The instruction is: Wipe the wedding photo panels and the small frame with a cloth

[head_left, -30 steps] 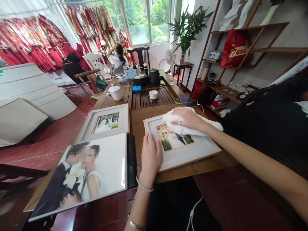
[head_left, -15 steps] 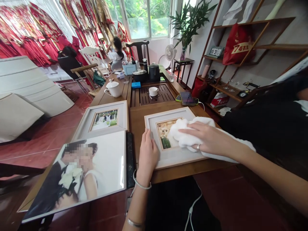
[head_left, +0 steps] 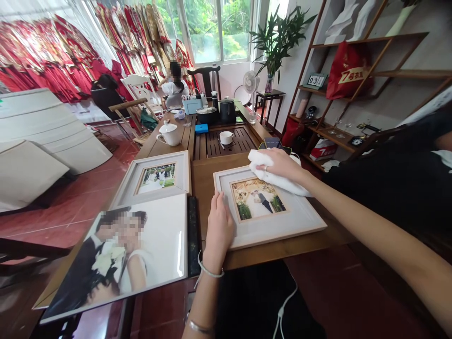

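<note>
A light wooden picture frame (head_left: 275, 229) with a wedding photo (head_left: 260, 200) lies face up on the table in front of me. My left hand (head_left: 219, 221) grips its left edge, fingers along the side. My right hand (head_left: 278, 165) is closed on a bunched white cloth (head_left: 261, 162), pressed against the frame's top edge; the cloth trails over the upper right corner. To the left lies a second picture frame (head_left: 182, 176) with a smaller photo. A large photo panel of a couple (head_left: 165, 235) overlaps that frame's near side.
Behind the frames stand a white lidded teapot (head_left: 169, 134), a white cup (head_left: 226, 137) on the slatted tea tray (head_left: 243, 141), and a black kettle (head_left: 227, 110). A phone (head_left: 273, 142) lies beyond my right hand. A seated person (head_left: 173, 84) is at the far end.
My right hand has moved the cloth up from the middle of the picture to the frame's top edge, uncovering the photo. My left hand stays at the left edge.
</note>
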`<state>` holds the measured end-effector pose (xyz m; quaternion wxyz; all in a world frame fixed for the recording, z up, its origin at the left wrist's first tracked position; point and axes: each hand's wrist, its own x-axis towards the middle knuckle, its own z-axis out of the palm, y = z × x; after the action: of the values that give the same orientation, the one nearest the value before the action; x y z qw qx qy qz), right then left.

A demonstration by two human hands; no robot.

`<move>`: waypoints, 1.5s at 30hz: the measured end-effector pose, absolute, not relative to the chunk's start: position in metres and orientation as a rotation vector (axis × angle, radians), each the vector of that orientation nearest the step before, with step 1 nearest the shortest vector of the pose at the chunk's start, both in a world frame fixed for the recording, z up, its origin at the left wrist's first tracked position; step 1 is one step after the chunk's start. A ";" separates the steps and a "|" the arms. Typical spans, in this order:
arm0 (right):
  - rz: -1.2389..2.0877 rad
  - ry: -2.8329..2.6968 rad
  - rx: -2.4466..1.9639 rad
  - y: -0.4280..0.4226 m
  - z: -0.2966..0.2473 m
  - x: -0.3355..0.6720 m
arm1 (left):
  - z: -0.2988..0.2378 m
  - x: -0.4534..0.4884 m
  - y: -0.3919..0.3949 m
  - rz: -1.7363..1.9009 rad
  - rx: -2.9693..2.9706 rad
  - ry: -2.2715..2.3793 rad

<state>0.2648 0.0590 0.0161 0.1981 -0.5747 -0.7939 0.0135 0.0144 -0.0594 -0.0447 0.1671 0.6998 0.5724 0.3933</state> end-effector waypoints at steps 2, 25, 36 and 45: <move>0.054 -2.268 -1.531 0.068 0.019 0.254 | -0.045 0.014 -0.059 1.128 1.990 1.626; 0.739 -2.828 -0.874 -0.024 0.041 0.235 | -0.043 0.016 -0.060 1.256 1.862 1.587; 0.108 -2.478 -1.492 0.012 0.032 0.313 | -0.040 0.016 -0.060 1.175 1.888 1.627; -0.090 -2.542 -1.368 0.029 0.020 0.258 | -0.040 0.016 -0.060 1.181 1.904 1.648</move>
<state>0.2583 0.0290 0.0196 0.1267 -0.4698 -0.8731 -0.0309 0.0164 -0.0597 -0.0399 0.1791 0.6734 0.5831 0.4176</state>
